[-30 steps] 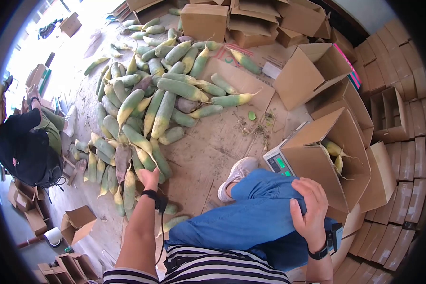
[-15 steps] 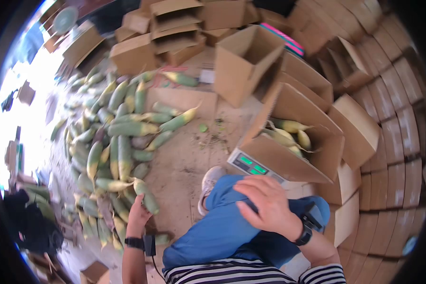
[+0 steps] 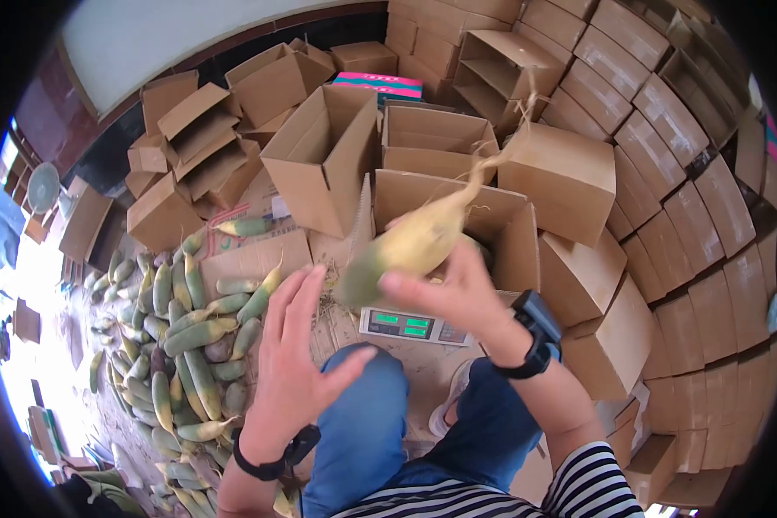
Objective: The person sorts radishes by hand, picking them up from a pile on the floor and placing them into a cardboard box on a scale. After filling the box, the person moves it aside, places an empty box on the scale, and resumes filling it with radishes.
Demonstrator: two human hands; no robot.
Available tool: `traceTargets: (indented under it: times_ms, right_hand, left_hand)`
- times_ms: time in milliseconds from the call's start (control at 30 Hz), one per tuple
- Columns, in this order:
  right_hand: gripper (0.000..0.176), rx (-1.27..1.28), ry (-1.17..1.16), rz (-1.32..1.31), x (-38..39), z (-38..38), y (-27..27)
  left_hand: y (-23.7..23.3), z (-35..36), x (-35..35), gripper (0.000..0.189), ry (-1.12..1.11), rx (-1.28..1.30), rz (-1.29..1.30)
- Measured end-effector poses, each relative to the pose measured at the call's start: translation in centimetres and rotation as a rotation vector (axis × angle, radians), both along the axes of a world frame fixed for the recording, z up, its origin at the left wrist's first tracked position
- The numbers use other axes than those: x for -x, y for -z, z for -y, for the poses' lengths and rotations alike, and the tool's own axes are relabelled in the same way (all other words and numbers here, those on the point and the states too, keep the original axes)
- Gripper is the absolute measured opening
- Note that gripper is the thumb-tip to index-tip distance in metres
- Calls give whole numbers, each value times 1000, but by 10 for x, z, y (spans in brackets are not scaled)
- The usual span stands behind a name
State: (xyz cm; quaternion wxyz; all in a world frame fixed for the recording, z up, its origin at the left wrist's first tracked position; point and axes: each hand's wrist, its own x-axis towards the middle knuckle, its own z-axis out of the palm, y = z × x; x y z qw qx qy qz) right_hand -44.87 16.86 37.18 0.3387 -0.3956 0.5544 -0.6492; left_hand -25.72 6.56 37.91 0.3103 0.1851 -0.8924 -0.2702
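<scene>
A green-and-yellow radish (image 3: pixel 423 237) with a long, stringy root is in my right hand (image 3: pixel 462 289), the fingers mostly behind it. It is raised in front of an open cardboard box (image 3: pixel 516 250) and hides much of the box's inside. That box stands on a digital scale (image 3: pixel 375 328) with lit green figures. My left hand (image 3: pixel 293 358) is empty and above my knee, its fingers stretched and thumb apart. Left of it lies a pile of similar radishes (image 3: pixel 200 380) on the floor.
Open cardboard boxes (image 3: pixel 319 155) stand behind the scale, near a pink-and-teal box (image 3: pixel 380 84). Stacked closed cartons (image 3: pixel 639 129) line the right side. More open boxes (image 3: pixel 203 138) lie at the back left, and a flat cardboard piece (image 3: pixel 263 257) is beside the pile.
My left hand has left the pile and the radish it held. My right hand has come off my knee and now holds a radish near the box. The view has turned right.
</scene>
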Motion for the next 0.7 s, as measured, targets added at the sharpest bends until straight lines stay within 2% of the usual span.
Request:
traceTargets:
  times_ms: [67,133,167,233,267,333,367,400,500,533,600,633,700]
  right_hand:
    - [47,56,233,-119,43,0,22]
    - [43,-70,414,-335,82,1,44]
    - [43,-64,422,-329,96,4,55]
    - [42,-227,270,145,117,10,77]
    - [42,-221,277,151,122,13,90]
    - [42,-212,232,583,128,18,116]
    - [39,-290,334,487,132,15,129]
    - [39,-294,330,496,140,11,140]
    - [20,-414,425,257,168,-2,164]
    - [20,-424,427,257,168,-5,160]
    - [16,-363,672,-589,164,-10,153]
    - [15,-306,702,-671,155,-9,141]
    - [14,-265,619,-683,127,-4,102]
  left_hand:
    - [5,-7,-9,72,29,-49,66]
    - [27,-10,-21,68,237,-87,282]
    - [39,-16,-21,68,243,-78,287]
    - [59,-27,-15,66,313,87,362]
    - [62,-29,-13,66,319,94,367]
    - [65,-32,-11,63,255,109,327]
    - [65,-32,-11,63,253,107,337]
    - [64,-31,-12,62,246,89,335]
    - [63,-26,-15,60,243,32,328]
    - [64,-24,-14,59,240,3,313]
    - [66,-24,-11,58,255,-7,296]
    - [66,-23,-11,58,265,-5,278]
    - [66,-23,-9,57,267,-1,279]
